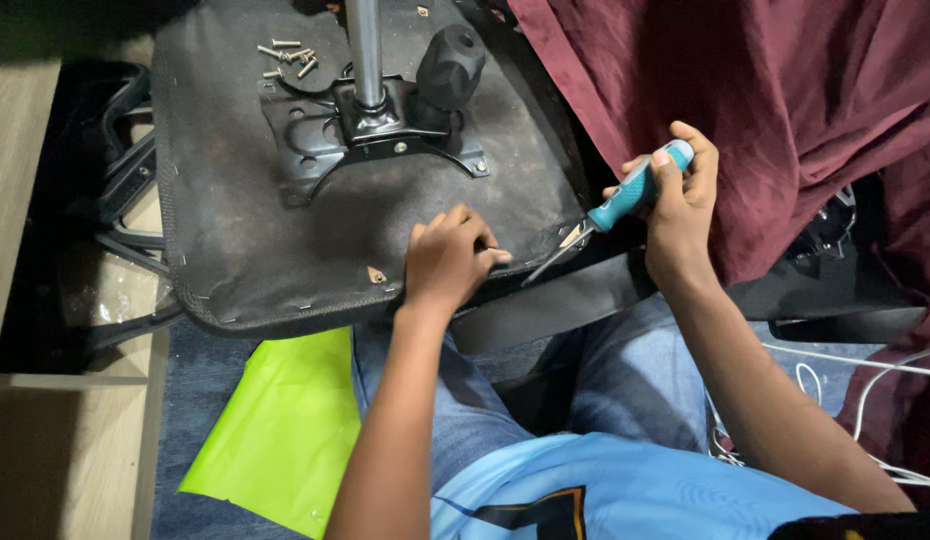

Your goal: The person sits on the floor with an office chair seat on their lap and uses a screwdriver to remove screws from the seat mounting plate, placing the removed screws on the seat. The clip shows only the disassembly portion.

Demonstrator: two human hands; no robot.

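Note:
An upturned office chair seat (235, 210) lies in front of me, its black underside cloth facing up. A black metal bracket (360, 135) with a steel post (365, 50) and a black knob (450, 65) is fixed at its middle. My left hand (447, 258) presses on the seat's near edge, fingers curled over the rim. My right hand (675, 195) grips a screwdriver (610, 210) with a teal and white handle, its tip angled down to the seat's edge just right of my left hand.
Several loose screws (288, 58) lie on the seat near the post. A dark red cloth (765, 110) hangs at the right. A lime green sheet (285, 430) lies on the floor at left, wooden boards (55, 440) beyond it. White cables (845, 380) trail at right.

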